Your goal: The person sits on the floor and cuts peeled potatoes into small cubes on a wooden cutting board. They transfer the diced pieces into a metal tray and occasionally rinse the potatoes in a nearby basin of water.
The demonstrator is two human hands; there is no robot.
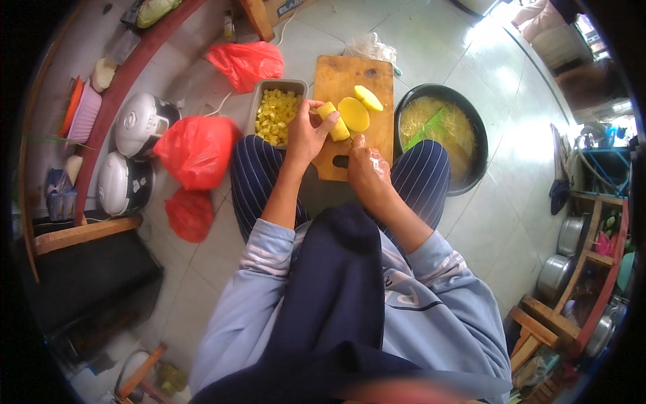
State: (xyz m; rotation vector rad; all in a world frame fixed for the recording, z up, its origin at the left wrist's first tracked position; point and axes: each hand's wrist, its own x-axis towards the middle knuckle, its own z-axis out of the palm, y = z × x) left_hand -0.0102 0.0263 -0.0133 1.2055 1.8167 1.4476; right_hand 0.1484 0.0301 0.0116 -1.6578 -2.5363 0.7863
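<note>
My left hand (309, 134) grips a thick piece of peeled yellow potato (334, 121) over a wooden cutting board (353, 70). Close beside it, my wet right hand (370, 169) is curled above the board's near part, seemingly around a knife handle; the blade can hardly be seen. A flat oval potato slice (354, 114) lies on the board, and another cut piece (368, 98) rests beyond it. Diced yellow potato (275, 113) fills much of a rectangular tan pan (256, 96) left of the board. On the right, a round black basin (484, 146) holds thin pale shreds in liquid and a green plastic tool (426, 129).
Red plastic bags (199, 151) lie on the tiled floor at the left, near two white-and-black rice cookers (113, 184). A clear plastic bag (372, 48) sits beyond the board. Metal pots (554, 275) and wooden shelving stand at the right. Part of another person (535, 20) shows at the upper right.
</note>
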